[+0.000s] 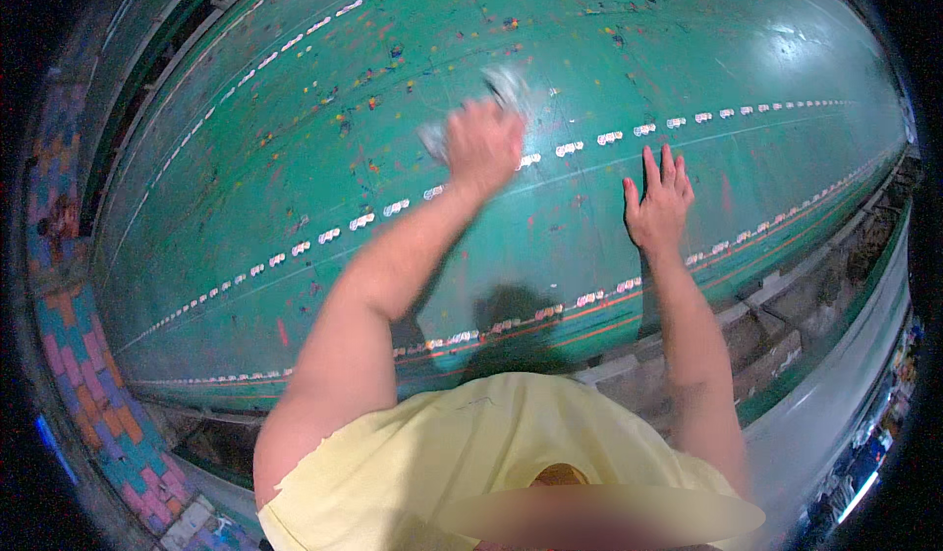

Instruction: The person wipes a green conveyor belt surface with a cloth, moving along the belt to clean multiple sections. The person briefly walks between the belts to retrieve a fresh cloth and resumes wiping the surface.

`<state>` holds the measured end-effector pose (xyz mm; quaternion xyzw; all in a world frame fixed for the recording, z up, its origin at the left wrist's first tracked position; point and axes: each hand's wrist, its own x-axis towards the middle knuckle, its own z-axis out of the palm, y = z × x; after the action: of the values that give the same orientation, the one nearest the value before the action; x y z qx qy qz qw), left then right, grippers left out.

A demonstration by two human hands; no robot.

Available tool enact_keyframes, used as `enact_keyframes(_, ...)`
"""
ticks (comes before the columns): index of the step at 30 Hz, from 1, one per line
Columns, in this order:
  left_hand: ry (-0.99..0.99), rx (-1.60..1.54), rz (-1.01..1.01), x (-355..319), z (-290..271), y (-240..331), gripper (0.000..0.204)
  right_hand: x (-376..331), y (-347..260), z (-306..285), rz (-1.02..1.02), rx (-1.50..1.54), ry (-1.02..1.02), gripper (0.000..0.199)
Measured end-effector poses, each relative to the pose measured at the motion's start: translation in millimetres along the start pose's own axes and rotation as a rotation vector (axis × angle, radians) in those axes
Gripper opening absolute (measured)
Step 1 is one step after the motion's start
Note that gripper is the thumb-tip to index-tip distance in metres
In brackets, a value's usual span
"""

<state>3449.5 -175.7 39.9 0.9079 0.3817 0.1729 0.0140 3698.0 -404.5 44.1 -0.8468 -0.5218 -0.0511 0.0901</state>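
Note:
My left hand (483, 146) is closed over a crumpled whitish cloth (506, 86), pressed toward the long green tabletop (550, 227). Motion smears this hand and the cloth, whose ends stick out on both sides of the fist. Farther right, my right hand (660, 207) rests on the same green surface, fingers spread and holding nothing. Its fingertips lie just short of a row of small white printed shapes (609, 138) that runs across the table.
Paint specks in red, yellow and dark tones dot the far part of the tabletop. Another row of white shapes (548, 312) follows the near edge, beside a wooden frame (761, 340). Colourful paving (74, 345) lies at the left; assorted clutter (869, 443) shows at lower right.

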Motion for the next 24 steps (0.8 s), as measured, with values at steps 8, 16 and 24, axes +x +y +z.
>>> enact_keyframes(8,-0.168,-0.429,0.313,-265,-81,142,0.028,3,5,5,-0.007,-0.025,0.019,0.069)
enact_keyframes(16,0.052,0.105,-0.474,-336,-105,10,0.032,11,-18,12,-0.068,-0.088,-0.125,0.07)
enact_keyframes(24,0.259,0.381,-1.103,-350,-108,-15,0.037,39,-185,5,-0.666,0.28,-0.081,0.078)
